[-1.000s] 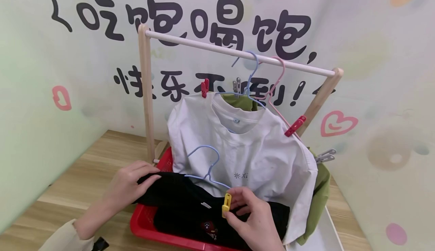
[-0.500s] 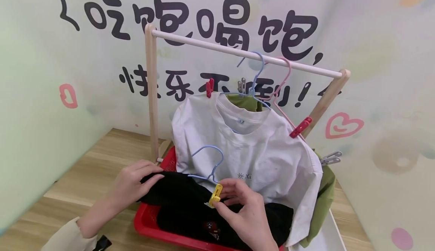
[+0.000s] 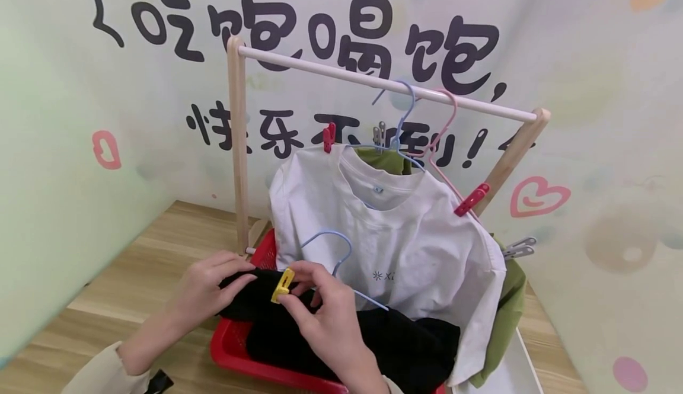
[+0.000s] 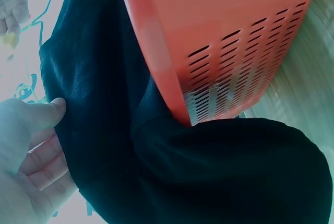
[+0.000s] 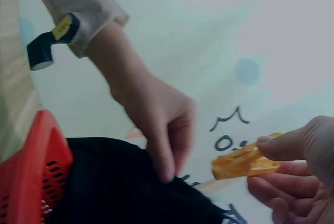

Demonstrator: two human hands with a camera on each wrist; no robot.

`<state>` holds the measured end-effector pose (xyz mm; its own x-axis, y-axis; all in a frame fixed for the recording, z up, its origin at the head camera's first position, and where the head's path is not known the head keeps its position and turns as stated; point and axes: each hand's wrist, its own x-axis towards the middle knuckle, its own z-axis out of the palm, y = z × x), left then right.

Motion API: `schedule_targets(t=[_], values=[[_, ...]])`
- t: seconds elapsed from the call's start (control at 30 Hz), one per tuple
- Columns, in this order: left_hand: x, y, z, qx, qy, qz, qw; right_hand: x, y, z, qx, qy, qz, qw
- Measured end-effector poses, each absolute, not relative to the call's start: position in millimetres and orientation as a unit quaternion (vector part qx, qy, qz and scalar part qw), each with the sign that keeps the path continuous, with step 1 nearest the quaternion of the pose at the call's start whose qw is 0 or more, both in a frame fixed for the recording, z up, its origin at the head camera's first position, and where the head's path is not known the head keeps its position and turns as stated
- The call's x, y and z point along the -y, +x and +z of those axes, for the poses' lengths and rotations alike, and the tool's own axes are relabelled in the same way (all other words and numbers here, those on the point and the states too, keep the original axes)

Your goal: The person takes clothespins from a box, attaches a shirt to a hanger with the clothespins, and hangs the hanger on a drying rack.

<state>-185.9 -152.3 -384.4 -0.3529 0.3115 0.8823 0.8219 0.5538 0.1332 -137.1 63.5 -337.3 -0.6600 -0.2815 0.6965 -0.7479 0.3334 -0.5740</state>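
A yellow clothespin (image 3: 283, 286) is pinched between the thumb and fingers of my right hand (image 3: 328, 317), just right of the left hand. My left hand (image 3: 213, 281) grips the upper edge of a black shirt (image 3: 405, 346) near its left shoulder, thumb on the near side in the left wrist view. Inside that shirt's neck sits a blue hanger (image 3: 341, 246), its hook standing free and its middle hidden by my right hand. In the right wrist view the clothespin (image 5: 245, 164) is apart from the black cloth (image 5: 120, 182).
The red basket (image 3: 224, 346) stands under the black shirt. Behind it, a white shirt (image 3: 368, 234) with red clothespins (image 3: 472, 199) and a green garment (image 3: 504, 323) hang from the rack's rail (image 3: 331, 75). Part of a white tray (image 3: 514, 364) shows at lower right.
My right hand has carried the yellow clothespin leftward along the black shirt, from right of the hanger's hook to near my left hand. My left hand keeps its hold on the shirt.
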Motion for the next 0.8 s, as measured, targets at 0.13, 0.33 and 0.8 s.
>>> schedule_targets(t=[0.13,0.33,0.8], values=[[153,-185,-384,0.762,-0.376,-0.294,0.437,-51,-143,-342,0.756,0.358,0.455,0.306],[154,-185,-384,0.759,-0.384,-0.289,0.438,-40,-148,-346,0.742,0.378,0.414,0.367],[155,-186,-385,0.754,-0.403,-0.270,0.442,-31,-157,-358,0.742,0.360,0.323,0.465]])
